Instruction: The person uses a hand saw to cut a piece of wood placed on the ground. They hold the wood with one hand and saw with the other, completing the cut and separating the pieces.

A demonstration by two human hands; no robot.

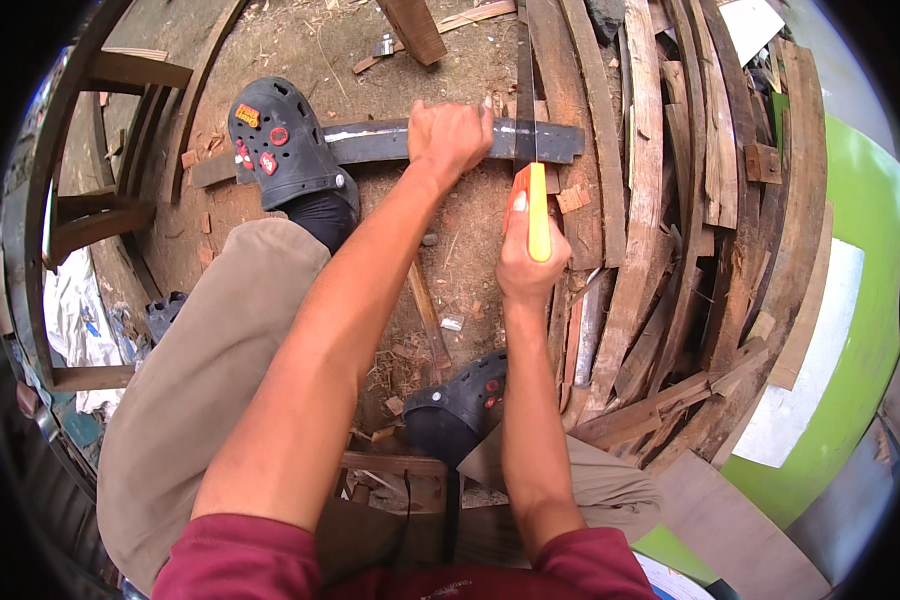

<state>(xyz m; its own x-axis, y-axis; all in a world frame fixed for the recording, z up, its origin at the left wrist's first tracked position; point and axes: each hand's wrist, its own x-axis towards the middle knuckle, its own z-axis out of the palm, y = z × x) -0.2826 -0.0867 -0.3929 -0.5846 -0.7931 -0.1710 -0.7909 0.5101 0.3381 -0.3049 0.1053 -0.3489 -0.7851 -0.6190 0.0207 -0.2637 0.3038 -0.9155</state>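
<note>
A dark, weathered wooden board (370,145) lies crosswise on low wood pieces. My left hand (451,136) is closed over it, pressing it a little left of the saw. In my right hand (533,258) is the yellow and orange handle of a handsaw (539,213). The saw's dark blade points away from me and crosses the board near its right end. My left foot, in a dark clog (288,150) with red and orange charms, rests on the board's left part. The cut itself is too small to make out.
Several long old planks (642,180) lie stacked on the right, beside a green and white panel (820,330). A wooden frame (120,215) stands at the left. Wood scraps and a thin stick (428,312) lie on the dirt floor, near my other clog (458,405).
</note>
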